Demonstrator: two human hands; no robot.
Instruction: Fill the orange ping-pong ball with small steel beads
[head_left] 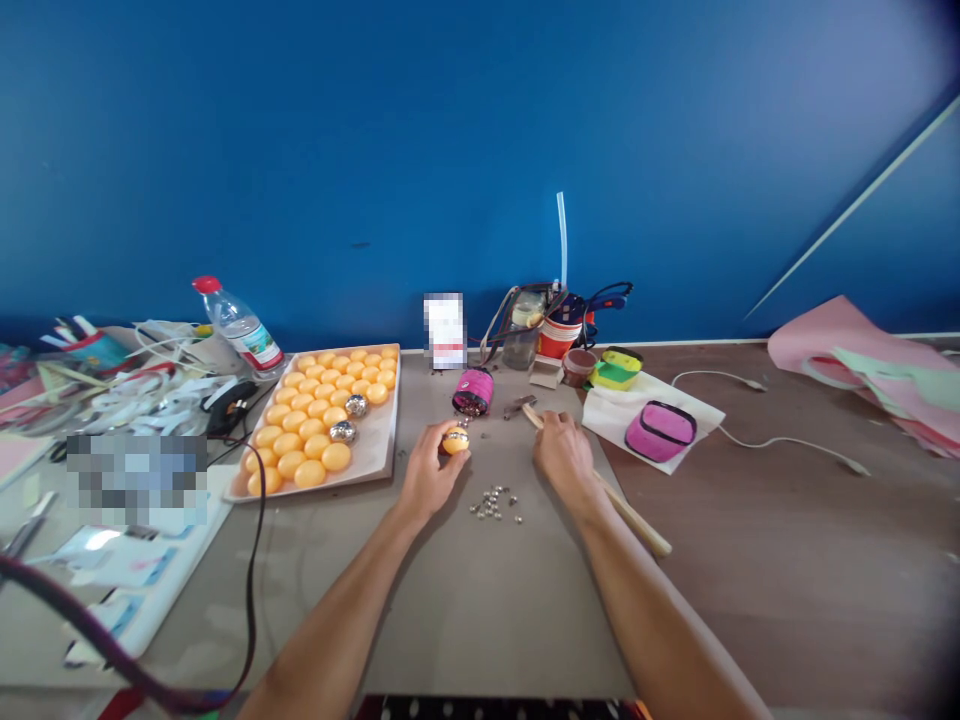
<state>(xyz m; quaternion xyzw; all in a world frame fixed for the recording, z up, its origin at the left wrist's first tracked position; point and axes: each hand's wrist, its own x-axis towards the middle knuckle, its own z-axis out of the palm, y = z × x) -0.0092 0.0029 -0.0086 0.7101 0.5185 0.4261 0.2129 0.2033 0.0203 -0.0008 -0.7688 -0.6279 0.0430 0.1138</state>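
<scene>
Through the head camera I see my left fingers (433, 436) pinching an orange ball (455, 441), my right fingers (556, 421) closed around a wooden-handled hammer (634, 518), metal studs (491, 503) scattered between my arms on the counter (495, 610), and a pink container (473, 388) beyond.

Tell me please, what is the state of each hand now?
Left hand: closed, holding an orange ball.
Right hand: closed around a wooden handle.
</scene>
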